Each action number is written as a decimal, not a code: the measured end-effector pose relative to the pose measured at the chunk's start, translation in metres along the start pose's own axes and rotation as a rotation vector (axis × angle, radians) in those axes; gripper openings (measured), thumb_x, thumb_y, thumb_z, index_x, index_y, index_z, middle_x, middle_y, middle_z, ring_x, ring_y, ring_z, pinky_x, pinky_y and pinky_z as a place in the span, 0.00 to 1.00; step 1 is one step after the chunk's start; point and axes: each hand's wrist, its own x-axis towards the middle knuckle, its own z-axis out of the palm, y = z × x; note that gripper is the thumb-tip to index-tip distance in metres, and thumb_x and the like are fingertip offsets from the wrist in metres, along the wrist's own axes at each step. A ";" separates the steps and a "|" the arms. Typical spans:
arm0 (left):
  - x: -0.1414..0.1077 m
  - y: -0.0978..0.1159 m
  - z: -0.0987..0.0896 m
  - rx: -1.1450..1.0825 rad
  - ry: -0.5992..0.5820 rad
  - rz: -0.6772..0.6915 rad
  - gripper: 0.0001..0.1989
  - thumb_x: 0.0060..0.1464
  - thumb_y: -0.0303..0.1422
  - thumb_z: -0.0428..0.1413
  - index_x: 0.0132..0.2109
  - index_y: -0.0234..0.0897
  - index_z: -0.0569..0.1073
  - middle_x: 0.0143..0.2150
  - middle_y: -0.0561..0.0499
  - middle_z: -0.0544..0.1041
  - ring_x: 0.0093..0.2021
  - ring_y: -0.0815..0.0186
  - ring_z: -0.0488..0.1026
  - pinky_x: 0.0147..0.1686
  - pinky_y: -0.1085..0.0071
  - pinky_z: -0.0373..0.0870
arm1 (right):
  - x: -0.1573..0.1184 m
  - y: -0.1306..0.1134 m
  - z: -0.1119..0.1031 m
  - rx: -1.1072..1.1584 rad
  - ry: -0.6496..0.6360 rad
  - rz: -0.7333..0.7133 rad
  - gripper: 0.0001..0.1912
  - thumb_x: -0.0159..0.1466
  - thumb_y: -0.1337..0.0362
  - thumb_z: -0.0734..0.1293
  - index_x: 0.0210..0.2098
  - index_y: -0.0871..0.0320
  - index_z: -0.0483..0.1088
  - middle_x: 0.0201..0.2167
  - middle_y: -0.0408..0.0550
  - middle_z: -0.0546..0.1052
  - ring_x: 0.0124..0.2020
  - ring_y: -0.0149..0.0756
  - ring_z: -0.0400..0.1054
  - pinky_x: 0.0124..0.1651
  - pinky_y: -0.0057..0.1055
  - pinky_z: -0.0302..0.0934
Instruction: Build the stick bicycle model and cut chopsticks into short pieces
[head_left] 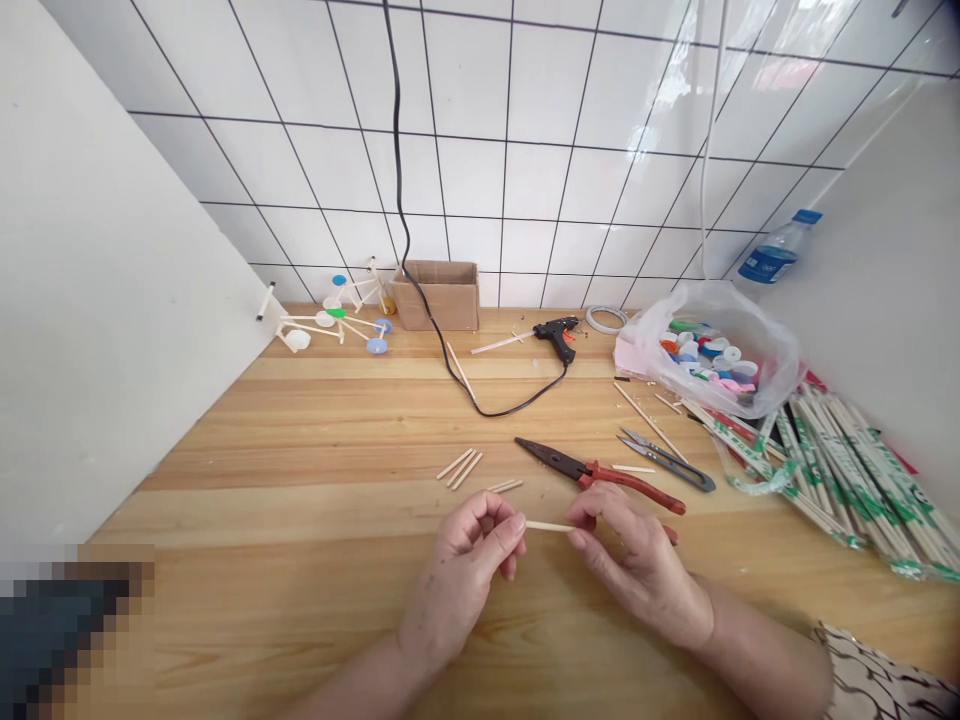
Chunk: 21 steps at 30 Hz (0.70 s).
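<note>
Left hand point(457, 590) and right hand point(637, 570) pinch a short wooden stick point(547, 526) at six o'clock, below red-handled pliers point(630, 483); a loosened pinch could drop it, hard pressure snap it.

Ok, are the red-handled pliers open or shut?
Shut: the needle-nose pliers have their long jaws lying together, meeting at a single tip with no visible gap.
</note>
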 end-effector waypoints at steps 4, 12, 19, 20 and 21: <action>0.000 -0.001 0.000 -0.003 -0.001 -0.008 0.11 0.51 0.39 0.54 0.28 0.36 0.65 0.23 0.55 0.68 0.22 0.72 0.62 0.25 0.75 0.60 | 0.000 0.000 0.001 -0.032 -0.043 -0.015 0.04 0.62 0.69 0.59 0.32 0.57 0.64 0.26 0.46 0.70 0.30 0.35 0.63 0.39 0.36 0.61; -0.002 0.000 -0.002 0.110 -0.006 0.073 0.11 0.54 0.37 0.52 0.27 0.36 0.65 0.23 0.55 0.68 0.24 0.72 0.63 0.27 0.75 0.60 | 0.003 -0.001 -0.002 -0.079 -0.069 -0.081 0.05 0.62 0.71 0.58 0.31 0.57 0.62 0.25 0.46 0.69 0.29 0.36 0.61 0.35 0.36 0.58; 0.001 -0.001 -0.005 0.144 0.060 0.139 0.10 0.53 0.37 0.53 0.27 0.37 0.66 0.23 0.54 0.69 0.23 0.71 0.63 0.27 0.75 0.61 | 0.011 0.005 -0.018 -0.139 0.036 -0.089 0.06 0.62 0.70 0.58 0.30 0.56 0.63 0.26 0.46 0.72 0.29 0.36 0.65 0.36 0.35 0.58; 0.001 -0.001 -0.006 0.142 0.069 0.154 0.10 0.53 0.37 0.53 0.28 0.37 0.67 0.23 0.54 0.69 0.23 0.71 0.63 0.27 0.75 0.61 | 0.013 0.007 -0.021 -0.163 0.058 -0.070 0.06 0.62 0.69 0.58 0.30 0.56 0.64 0.26 0.47 0.72 0.30 0.37 0.66 0.36 0.35 0.58; 0.002 -0.001 -0.007 0.143 0.078 0.169 0.10 0.53 0.37 0.53 0.27 0.37 0.67 0.23 0.54 0.69 0.23 0.71 0.63 0.26 0.75 0.61 | 0.014 0.010 -0.024 -0.191 0.075 -0.047 0.06 0.63 0.68 0.58 0.30 0.56 0.64 0.26 0.47 0.73 0.30 0.37 0.66 0.36 0.35 0.58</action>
